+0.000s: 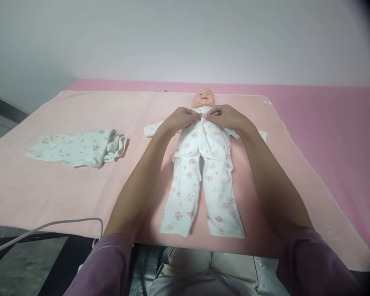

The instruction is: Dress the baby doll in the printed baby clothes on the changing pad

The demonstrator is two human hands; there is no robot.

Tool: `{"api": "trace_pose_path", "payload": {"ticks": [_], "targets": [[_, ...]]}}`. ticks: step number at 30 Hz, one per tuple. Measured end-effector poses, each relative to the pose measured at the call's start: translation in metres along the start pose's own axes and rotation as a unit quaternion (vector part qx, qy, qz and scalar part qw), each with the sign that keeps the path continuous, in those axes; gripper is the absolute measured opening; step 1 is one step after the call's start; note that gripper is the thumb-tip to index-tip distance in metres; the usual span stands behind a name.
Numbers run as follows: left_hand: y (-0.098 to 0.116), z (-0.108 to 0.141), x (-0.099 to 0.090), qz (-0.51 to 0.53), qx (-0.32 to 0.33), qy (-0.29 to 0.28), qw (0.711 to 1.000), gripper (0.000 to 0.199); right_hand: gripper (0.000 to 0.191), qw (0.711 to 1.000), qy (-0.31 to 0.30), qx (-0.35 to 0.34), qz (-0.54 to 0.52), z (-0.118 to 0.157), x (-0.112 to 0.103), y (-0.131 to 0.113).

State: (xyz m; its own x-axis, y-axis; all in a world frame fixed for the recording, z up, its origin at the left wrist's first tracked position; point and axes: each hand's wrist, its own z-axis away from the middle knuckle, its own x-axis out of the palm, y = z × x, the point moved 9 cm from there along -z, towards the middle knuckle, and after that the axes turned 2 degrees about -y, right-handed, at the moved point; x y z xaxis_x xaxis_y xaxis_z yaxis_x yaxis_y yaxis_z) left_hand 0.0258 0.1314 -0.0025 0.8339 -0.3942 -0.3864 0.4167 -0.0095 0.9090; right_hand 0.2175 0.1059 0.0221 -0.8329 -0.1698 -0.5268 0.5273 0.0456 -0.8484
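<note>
A baby doll (pixel 204 98) lies on its back on the table, head at the far side. It wears a white jacket (pixel 188 142) and matching trousers (pixel 185 197), both printed with small pink animal faces. Just below the neck, my left hand (pixel 185 118) pinches the jacket's front edge. My right hand (pixel 225 116) pinches the opposite edge, and the fingertips of both hands almost meet at the chest. Whatever sits between the fingertips is too small to make out. The doll's sleeves stretch out to either side, partly behind my forearms.
A folded white garment with a greenish print (pixel 77 148) lies to the left on the pink cloth (pixel 135 107). Brighter pink table surface (pixel 327 123) shows at the right and back. A pale cable (pixel 58 222) loops past the near left edge. A wall stands behind.
</note>
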Motion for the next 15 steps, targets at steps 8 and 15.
{"api": "trace_pose_path", "payload": {"ticks": [8, 15], "targets": [[-0.004, 0.001, 0.002, 0.052, -0.018, -0.002, 0.998, 0.044, 0.031, 0.999, 0.009, 0.046, -0.018, -0.001, 0.0, 0.005], [0.019, 0.013, 0.005, 0.006, 0.038, 0.055, 0.998, 0.042, 0.021, 0.997, 0.052, 0.056, -0.018, 0.006, 0.001, -0.002]]}}
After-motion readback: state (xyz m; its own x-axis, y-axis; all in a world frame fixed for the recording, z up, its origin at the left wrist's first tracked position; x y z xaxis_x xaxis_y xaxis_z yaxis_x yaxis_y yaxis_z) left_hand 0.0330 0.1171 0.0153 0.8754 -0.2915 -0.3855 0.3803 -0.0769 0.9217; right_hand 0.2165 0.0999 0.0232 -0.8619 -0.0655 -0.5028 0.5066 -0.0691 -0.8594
